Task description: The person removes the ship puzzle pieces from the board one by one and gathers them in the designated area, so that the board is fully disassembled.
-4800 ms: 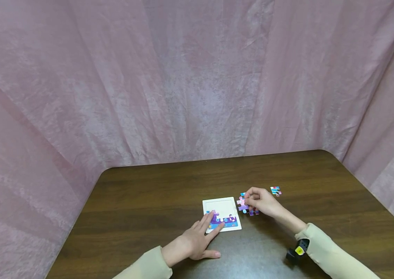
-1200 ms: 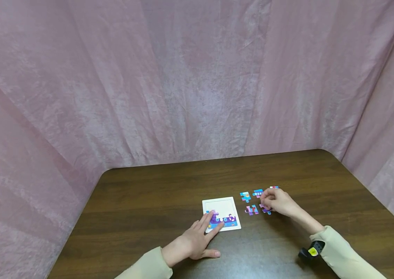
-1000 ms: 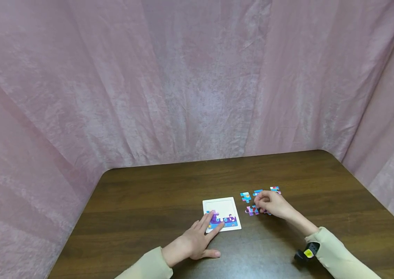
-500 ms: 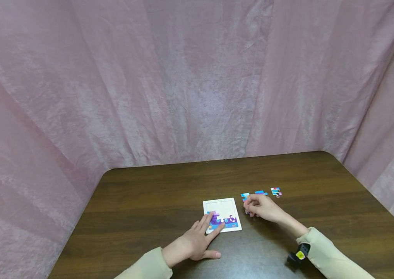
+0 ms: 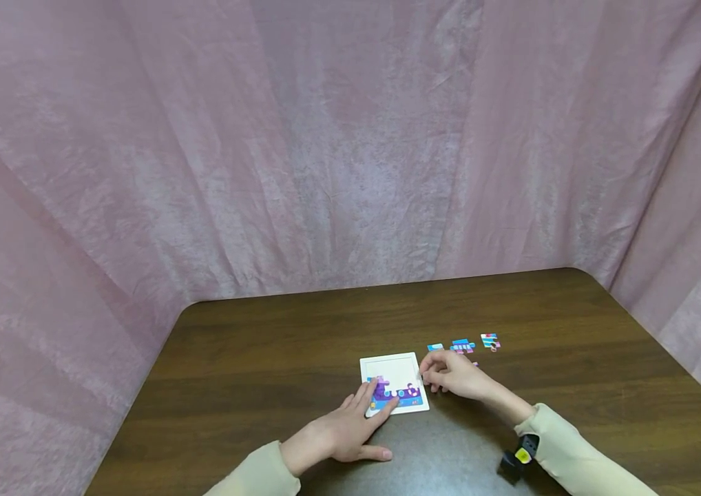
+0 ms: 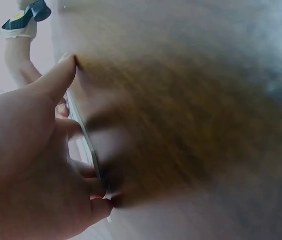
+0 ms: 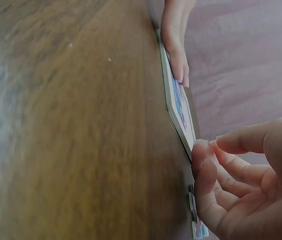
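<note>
A white square puzzle tray point(image 5: 388, 357) lies on the brown table, its lower part filled with a purple and blue picture point(image 5: 409, 399). My left hand point(image 5: 350, 428) rests on the tray's lower left with fingers spread. At the tray's right edge, my right hand point(image 5: 458, 375) has thumb and fingertips brought together, pinching a puzzle piece that the fingers almost wholly hide. In the right wrist view these fingertips point(image 7: 200, 150) are close to the tray's corner. Beyond the right hand lie loose puzzle pieces: one blue point(image 5: 435, 347), one blue and pink point(image 5: 462, 346).
Farther right is another loose piece point(image 5: 490, 342), and a bit of one point(image 5: 476, 364) shows beside the right hand. A black device with a yellow patch point(image 5: 522, 455) is strapped to the right wrist. The wooden table point(image 5: 264, 344) ends before a pink curtain point(image 5: 350, 172).
My right hand has moved left from among the loose pieces to the tray's right edge, uncovering the blue and pink piece. The left hand stays on the tray.
</note>
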Demonstrator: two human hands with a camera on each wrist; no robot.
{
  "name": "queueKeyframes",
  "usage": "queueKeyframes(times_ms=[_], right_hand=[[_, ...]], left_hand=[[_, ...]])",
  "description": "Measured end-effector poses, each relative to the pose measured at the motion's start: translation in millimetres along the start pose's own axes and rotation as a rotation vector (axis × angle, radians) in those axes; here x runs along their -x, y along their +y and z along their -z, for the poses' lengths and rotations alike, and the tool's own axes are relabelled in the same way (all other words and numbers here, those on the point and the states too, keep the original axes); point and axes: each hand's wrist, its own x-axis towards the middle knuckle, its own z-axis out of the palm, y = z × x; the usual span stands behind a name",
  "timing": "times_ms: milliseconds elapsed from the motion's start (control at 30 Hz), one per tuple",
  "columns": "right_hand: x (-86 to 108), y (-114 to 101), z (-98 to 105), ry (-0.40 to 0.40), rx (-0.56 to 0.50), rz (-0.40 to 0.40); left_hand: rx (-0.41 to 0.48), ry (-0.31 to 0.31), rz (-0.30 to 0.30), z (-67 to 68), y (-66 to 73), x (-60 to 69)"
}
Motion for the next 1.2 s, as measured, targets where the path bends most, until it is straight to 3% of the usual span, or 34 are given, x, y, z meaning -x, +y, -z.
queueKeyframes(times_ms=[333, 600, 867, 1200], right_hand=[[-1.5, -6, -10, -0.032, -0.03, 0.032], [-4.1, -7, -13, -0.048, 0.006, 0.035], [-5.1, -11, -15, -0.06, -0.049, 0.07], [-7.5, -11, -16, -0.075, -0.04, 0.052]], left_hand=[[0.017, -0.02, -0.012, 3.1, -3.0, -1.6], [0.029, -0.025, -0.016, 4.3, -3.7, -0.5], [0.034, -0.03, -0.018, 3.4, -4.9, -0.9], [0.032, -0.028, -0.024, 2.5, -6.4, -0.3]])
